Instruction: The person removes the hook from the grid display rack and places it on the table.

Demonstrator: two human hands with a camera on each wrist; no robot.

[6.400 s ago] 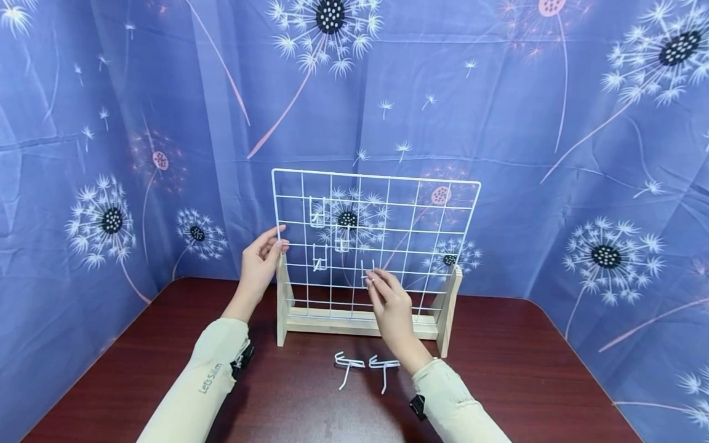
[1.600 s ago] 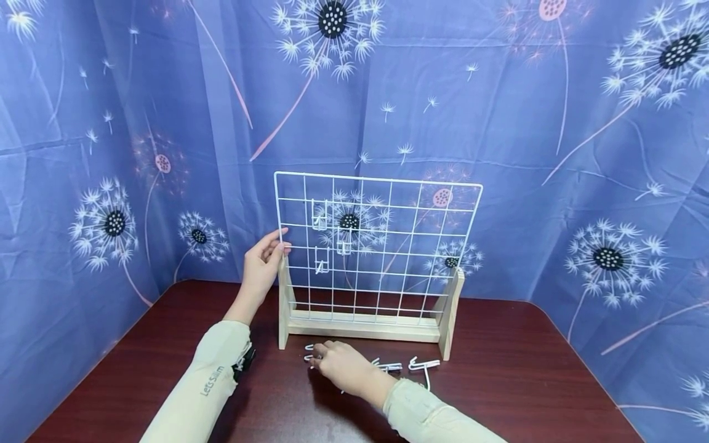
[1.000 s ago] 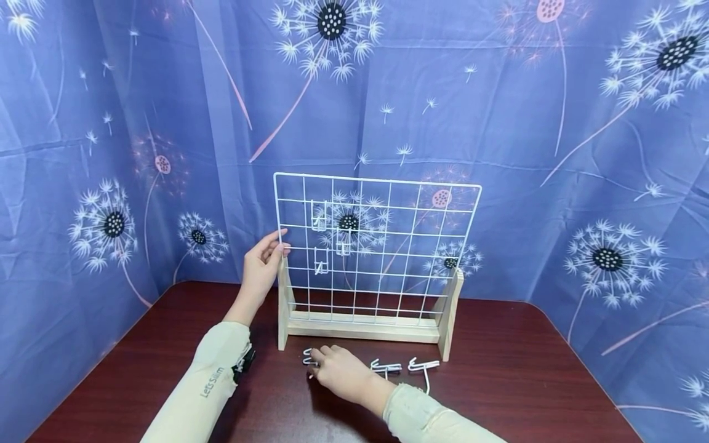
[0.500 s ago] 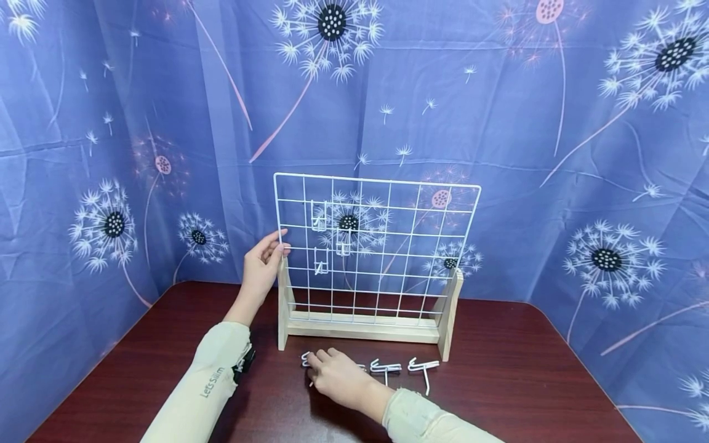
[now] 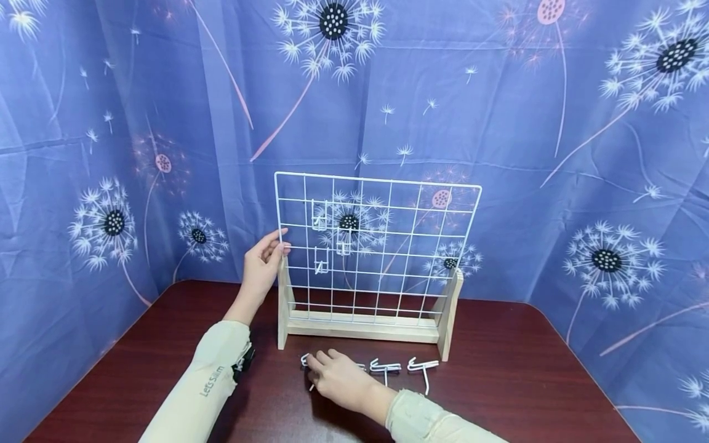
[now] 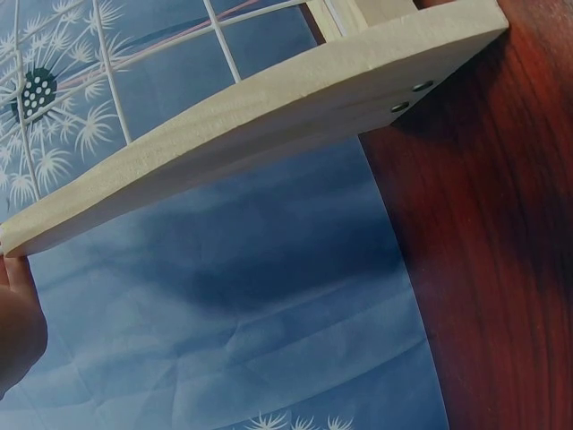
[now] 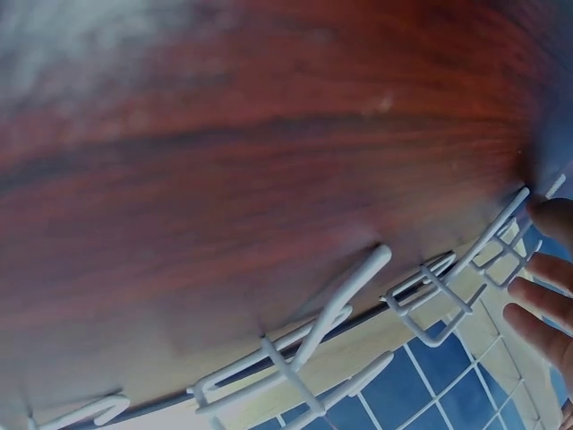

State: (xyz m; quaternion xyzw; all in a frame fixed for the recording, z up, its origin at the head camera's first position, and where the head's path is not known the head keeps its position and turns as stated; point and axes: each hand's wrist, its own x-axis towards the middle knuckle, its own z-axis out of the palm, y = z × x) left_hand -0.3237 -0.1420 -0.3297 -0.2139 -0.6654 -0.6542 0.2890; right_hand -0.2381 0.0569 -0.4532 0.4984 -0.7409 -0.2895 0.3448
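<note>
My left hand pinches the left edge of a white wire grid panel, which stands upright in a wooden stand. Three white wire hooks hang on its left half: an upper hook, a middle hook and a lower hook. In front of the stand, my right hand holds the leftmost hook of a row, down at the tabletop. The hand covers most of that hook and part of the one beside it. Two more hooks, one and another, lie to the right.
A dark red-brown table bears everything. Blue cloth with dandelion prints hangs around its back and sides. In the right wrist view a hook lies close to the camera, its prong pointing up to the right.
Earlier my right hand held a hook against the grid's lower middle; now it is at the table with the row's leftmost hook, which has turned slightly. My left hand keeps its place.
</note>
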